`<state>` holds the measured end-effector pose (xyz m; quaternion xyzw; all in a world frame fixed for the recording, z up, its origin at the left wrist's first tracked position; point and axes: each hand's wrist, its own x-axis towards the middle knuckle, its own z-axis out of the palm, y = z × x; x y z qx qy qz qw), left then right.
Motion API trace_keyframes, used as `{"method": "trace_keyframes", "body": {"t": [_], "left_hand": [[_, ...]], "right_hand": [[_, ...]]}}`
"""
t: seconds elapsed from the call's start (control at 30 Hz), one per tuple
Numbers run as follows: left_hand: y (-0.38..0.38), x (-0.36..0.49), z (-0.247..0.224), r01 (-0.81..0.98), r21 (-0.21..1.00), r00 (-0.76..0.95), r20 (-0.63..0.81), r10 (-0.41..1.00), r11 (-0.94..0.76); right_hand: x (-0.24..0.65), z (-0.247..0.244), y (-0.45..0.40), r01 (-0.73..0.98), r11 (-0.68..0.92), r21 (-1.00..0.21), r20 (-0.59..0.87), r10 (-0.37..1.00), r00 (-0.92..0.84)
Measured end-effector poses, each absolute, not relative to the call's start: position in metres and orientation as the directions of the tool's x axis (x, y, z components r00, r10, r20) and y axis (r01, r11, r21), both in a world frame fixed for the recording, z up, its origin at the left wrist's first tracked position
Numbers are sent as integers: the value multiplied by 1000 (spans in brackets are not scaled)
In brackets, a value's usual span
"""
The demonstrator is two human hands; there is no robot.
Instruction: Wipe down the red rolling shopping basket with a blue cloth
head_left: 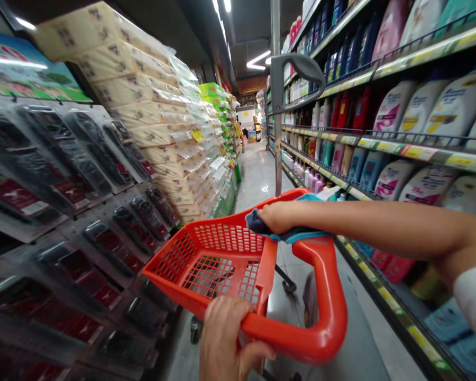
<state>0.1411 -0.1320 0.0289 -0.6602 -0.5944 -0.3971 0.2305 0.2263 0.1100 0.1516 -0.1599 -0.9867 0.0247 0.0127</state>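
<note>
A red plastic shopping cart [206, 241] with a grid-pattern basket stands in front of me. My left hand [226, 336] is wrapped round the near left part of its thick red handle [293, 333]. On the basket's far right rim, my right hand [277, 217] is closed on a dark blue cloth [257, 225] with light blue edges, which lies against the red plastic. The fingertips of that hand are hidden by the cloth. Beyond the rim rises a metal pole [277, 153] with a grey loop handle [297, 79]; whether it is fixed to the cart I cannot tell.
Shelves of shampoo bottles [412, 106] run along the right. Stacked tissue packs [143, 111] line the left, with blister-packed goods [63, 190] hanging nearer. A tiled aisle [254, 169] leads ahead between them. The cart's wheels [289, 286] stand on the floor.
</note>
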Motion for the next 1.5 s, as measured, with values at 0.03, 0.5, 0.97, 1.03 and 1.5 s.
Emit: {"method": "trace_keyframes", "body": {"t": [0.03, 0.5, 0.97, 1.03, 1.5], "left_hand": [[-132, 139, 27, 971, 156, -15, 798, 602, -183], [-123, 106, 18, 956, 275, -136, 729, 671, -106], [-139, 82, 33, 833, 502, -218, 684, 696, -233], [-143, 78, 34, 822, 518, -237, 687, 687, -235], [-172, 114, 79, 790, 612, -426, 548, 720, 1]], "right_hand": [[229, 150, 92, 251, 965, -69, 6, 252, -968], [322, 168, 21, -284, 958, -25, 355, -257, -899], [318, 91, 36, -9, 998, -61, 868, 48, -494], [313, 91, 51, 175, 966, -190, 887, 245, -391], [259, 13, 72, -159, 540, -827, 424, 784, 454]]}}
